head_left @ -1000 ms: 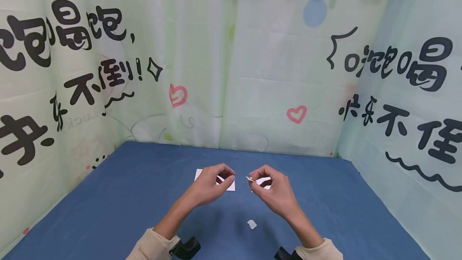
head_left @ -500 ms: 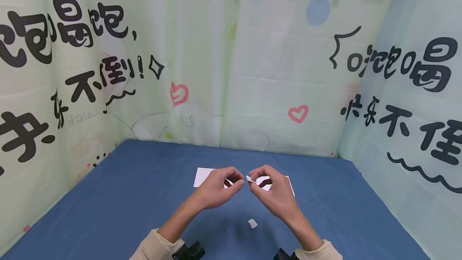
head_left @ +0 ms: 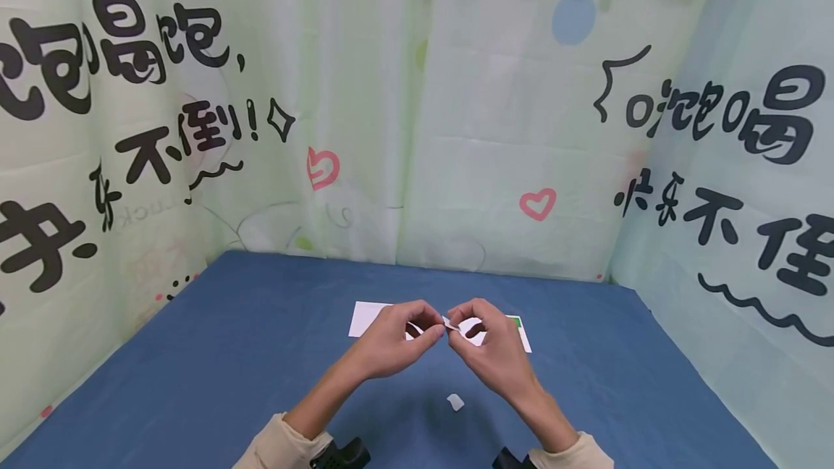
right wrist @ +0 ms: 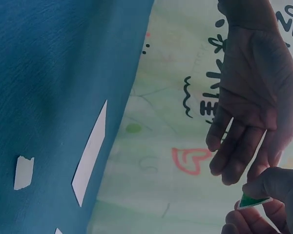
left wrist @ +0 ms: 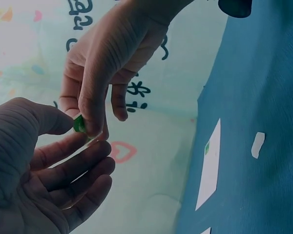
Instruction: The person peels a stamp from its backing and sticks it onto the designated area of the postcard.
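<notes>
Between the two hands is a small green piece with a white edge (right wrist: 251, 200), like a sticker or bit of paper; fingers cover much of it. My right hand (head_left: 495, 346) pinches it between thumb and fingers. Meeting it from the other side, my left hand (head_left: 397, 342) has thumb and index fingertip at the piece's edge, pinching there. The left hand's other fingers are loosely bent in the left wrist view. Both hands are raised over the blue table, fingertips almost together. In the left wrist view the green piece (left wrist: 79, 124) shows beside the left thumb tip.
Behind the left hand lies a white card (head_left: 367, 319). Another white card with a green patch (left wrist: 211, 165) lies behind the right hand. A torn white scrap (head_left: 455, 402) rests nearer on the blue cloth (head_left: 274, 353). Printed curtains (head_left: 456, 165) border the table.
My left hand has moved right, up to the small piece in my right hand, and its fingertips have closed on the piece's edge. The right hand has barely moved.
</notes>
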{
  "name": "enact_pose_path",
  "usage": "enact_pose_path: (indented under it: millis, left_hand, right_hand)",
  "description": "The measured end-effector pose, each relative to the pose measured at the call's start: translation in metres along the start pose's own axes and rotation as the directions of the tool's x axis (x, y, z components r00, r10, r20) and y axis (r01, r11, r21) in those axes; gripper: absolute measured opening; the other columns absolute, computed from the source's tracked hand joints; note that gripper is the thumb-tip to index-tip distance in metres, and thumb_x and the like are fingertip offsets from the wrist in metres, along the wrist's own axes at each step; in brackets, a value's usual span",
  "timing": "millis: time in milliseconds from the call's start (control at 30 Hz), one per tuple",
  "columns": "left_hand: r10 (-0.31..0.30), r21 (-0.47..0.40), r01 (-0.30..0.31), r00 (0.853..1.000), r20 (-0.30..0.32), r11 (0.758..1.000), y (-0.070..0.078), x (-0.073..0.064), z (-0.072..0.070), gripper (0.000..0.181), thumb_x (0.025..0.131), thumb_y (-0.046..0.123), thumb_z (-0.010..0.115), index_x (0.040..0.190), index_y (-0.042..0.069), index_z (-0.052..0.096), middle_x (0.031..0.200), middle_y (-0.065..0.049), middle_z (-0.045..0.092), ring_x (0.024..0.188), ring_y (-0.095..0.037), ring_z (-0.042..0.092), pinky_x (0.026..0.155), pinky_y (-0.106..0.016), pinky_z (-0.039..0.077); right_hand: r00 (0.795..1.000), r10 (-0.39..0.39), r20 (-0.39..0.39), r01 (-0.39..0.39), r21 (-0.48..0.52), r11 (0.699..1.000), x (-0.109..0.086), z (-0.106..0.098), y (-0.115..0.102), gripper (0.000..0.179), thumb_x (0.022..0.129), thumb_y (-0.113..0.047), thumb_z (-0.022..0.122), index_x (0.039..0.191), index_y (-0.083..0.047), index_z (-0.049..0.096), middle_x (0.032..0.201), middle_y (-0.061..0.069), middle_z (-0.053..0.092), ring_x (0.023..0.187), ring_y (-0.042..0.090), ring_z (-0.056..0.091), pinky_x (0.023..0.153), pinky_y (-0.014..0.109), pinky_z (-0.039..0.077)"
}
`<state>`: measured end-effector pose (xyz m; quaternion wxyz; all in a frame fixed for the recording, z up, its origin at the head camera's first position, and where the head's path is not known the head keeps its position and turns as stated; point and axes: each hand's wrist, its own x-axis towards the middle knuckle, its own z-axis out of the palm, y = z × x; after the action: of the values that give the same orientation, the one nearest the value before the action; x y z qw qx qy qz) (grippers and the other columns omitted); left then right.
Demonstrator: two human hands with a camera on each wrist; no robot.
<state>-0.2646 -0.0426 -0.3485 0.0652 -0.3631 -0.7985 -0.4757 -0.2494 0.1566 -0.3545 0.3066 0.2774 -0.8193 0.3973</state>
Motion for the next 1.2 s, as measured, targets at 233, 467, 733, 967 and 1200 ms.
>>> enact_pose_path:
  millis: [233,467,733,967,1200]
  left_hand:
    - [0.003,-0.066,-0.004,1.000,-0.022,0.998,0.0008,-0.0012,0.0003,0.017,0.102,0.019,0.064,0.109,0.006,0.072,0.100,-0.003,0.073,0.091,-0.015,0.069,0.082,-0.031,0.055]
    - [-0.030,-0.134,0.023,0.998,-0.053,0.991,0.0014,-0.0026,0.0023,0.017,0.100,0.019,0.067,0.106,0.004,0.072,0.098,-0.006,0.074,0.086,-0.017,0.069,0.079,-0.030,0.056]
    - [-0.068,-0.155,0.059,0.996,-0.052,0.986,0.0008,-0.0021,0.0038,0.015,0.100,0.017,0.066,0.106,0.004,0.072,0.094,-0.003,0.075,0.084,-0.012,0.070,0.080,-0.028,0.055]
    - [-0.078,-0.190,0.068,0.996,-0.049,0.979,0.0005,-0.0022,0.0039,0.014,0.101,0.013,0.065,0.105,0.002,0.071,0.092,-0.007,0.076,0.085,-0.013,0.073,0.080,-0.027,0.055]
    - [-0.087,-0.204,0.074,0.995,-0.055,0.976,0.0007,-0.0018,0.0041,0.014,0.100,0.014,0.066,0.104,0.002,0.071,0.089,-0.006,0.075,0.082,-0.012,0.073,0.078,-0.026,0.055]
  right_hand:
    - [0.997,-0.069,-0.020,0.068,-0.056,0.996,-0.0008,0.0030,0.0007,0.030,0.077,0.011,0.075,0.090,-0.015,0.066,0.095,-0.002,0.070,0.085,0.016,0.067,0.068,0.030,0.056]
    - [0.987,-0.157,-0.034,0.151,-0.123,0.981,-0.0023,0.0058,0.0017,0.029,0.076,0.011,0.076,0.090,-0.013,0.066,0.095,-0.003,0.069,0.083,0.011,0.063,0.067,0.028,0.055]
    - [0.979,-0.199,-0.036,0.190,-0.184,0.964,-0.0032,0.0066,0.0020,0.028,0.075,0.010,0.077,0.091,-0.011,0.068,0.091,-0.002,0.068,0.080,0.013,0.062,0.066,0.027,0.055]
    - [0.974,-0.224,-0.039,0.212,-0.197,0.957,-0.0033,0.0079,0.0016,0.028,0.075,0.010,0.077,0.091,-0.010,0.069,0.089,-0.002,0.068,0.079,0.011,0.061,0.064,0.029,0.055]
    - [0.971,-0.238,-0.037,0.225,-0.211,0.951,-0.0041,0.0083,0.0002,0.027,0.075,0.009,0.078,0.092,-0.010,0.069,0.089,0.001,0.069,0.080,0.012,0.062,0.066,0.027,0.055]
